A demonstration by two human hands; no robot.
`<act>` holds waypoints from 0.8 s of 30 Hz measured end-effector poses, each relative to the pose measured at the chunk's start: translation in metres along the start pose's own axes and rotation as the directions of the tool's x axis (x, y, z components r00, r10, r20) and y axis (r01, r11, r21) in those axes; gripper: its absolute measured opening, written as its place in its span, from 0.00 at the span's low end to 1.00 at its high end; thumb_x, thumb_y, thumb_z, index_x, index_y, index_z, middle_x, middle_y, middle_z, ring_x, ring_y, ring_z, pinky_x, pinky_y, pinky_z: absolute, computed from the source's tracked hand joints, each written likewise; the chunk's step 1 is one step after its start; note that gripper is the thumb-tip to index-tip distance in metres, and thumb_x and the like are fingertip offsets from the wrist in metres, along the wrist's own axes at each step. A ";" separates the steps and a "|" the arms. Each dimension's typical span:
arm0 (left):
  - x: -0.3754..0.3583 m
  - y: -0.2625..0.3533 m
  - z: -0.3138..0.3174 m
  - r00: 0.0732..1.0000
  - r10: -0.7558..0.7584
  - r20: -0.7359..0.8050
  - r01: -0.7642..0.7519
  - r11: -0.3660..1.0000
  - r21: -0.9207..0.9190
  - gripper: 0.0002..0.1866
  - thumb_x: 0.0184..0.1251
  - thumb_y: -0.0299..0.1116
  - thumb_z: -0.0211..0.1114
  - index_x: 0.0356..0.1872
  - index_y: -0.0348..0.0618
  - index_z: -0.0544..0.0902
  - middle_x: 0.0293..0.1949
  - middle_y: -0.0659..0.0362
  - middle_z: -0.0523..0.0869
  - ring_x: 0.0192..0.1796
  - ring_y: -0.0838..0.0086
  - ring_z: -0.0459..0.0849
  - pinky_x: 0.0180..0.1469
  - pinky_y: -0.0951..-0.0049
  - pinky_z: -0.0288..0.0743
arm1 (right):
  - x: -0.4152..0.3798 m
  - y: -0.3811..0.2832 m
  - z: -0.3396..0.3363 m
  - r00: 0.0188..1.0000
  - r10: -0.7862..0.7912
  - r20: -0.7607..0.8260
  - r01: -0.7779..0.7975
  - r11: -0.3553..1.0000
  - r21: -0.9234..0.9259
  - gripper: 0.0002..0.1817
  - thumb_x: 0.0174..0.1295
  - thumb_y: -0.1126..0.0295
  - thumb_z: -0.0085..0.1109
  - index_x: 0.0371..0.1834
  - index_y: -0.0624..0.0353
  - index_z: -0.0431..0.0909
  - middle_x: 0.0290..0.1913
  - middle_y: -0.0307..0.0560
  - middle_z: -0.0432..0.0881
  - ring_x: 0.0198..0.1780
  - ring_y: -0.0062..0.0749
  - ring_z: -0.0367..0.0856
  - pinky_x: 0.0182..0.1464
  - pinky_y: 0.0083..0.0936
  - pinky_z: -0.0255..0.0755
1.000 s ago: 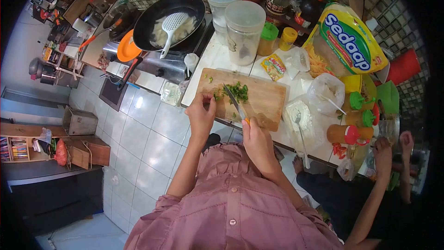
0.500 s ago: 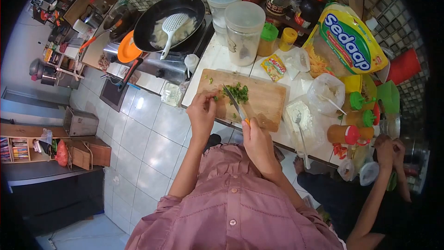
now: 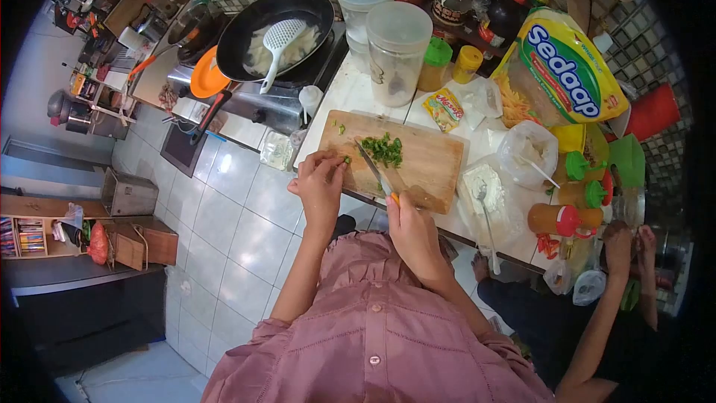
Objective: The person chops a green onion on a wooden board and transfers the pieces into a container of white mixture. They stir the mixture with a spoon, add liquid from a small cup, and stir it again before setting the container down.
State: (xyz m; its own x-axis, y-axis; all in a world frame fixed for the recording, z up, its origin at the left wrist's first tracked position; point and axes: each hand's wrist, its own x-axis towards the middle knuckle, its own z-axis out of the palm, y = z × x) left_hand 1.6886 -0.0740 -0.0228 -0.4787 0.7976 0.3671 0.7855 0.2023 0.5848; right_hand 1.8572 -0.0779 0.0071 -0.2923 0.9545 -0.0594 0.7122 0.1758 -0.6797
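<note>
On the wooden cutting board [image 3: 429, 157] lies a small heap of chopped green herbs [image 3: 384, 151], with a few loose bits at its upper left. My right hand [image 3: 412, 231] grips a knife [image 3: 374, 168] by its orange-yellow handle. The blade slants up and left, its tip at the heap's left side. At the board's left edge, the thumb and fingertips of my left hand [image 3: 321, 183] are pressed together on a small piece of green herb [image 3: 347, 159], its other fingers bent.
A black frying pan [image 3: 253, 37] with a white slotted spatula [image 3: 277, 48] sits on the stove. Behind the board stand a clear canister [image 3: 395, 52] and jars. To the right are a spoon in white powder [image 3: 482, 194], sauce bottles and a co-worker's hands [image 3: 617, 246].
The knife has shifted slightly left and lower beside the heap. My left hand has moved a little left, with its outer fingers more spread. The co-worker's hands have moved apart.
</note>
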 end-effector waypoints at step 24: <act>0.000 0.009 0.010 0.998 0.029 0.057 -0.030 0.999 0.021 0.02 0.56 0.30 0.64 0.29 0.45 0.82 0.32 0.62 0.82 0.37 0.70 0.78 0.44 0.64 0.52 | 0.003 -0.015 0.010 0.996 0.011 0.084 0.008 0.977 -0.215 0.16 0.67 0.57 0.45 0.35 0.61 0.68 0.15 0.59 0.76 0.21 0.54 0.79 0.21 0.44 0.73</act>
State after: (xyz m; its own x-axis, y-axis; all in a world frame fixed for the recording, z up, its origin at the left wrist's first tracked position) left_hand 1.7000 -0.0663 -0.0247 -0.4325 0.8342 0.3422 0.8079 0.1900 0.5579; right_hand 1.8389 -0.0798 0.0098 -0.3373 0.9327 -0.1278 0.8303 0.2308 -0.5073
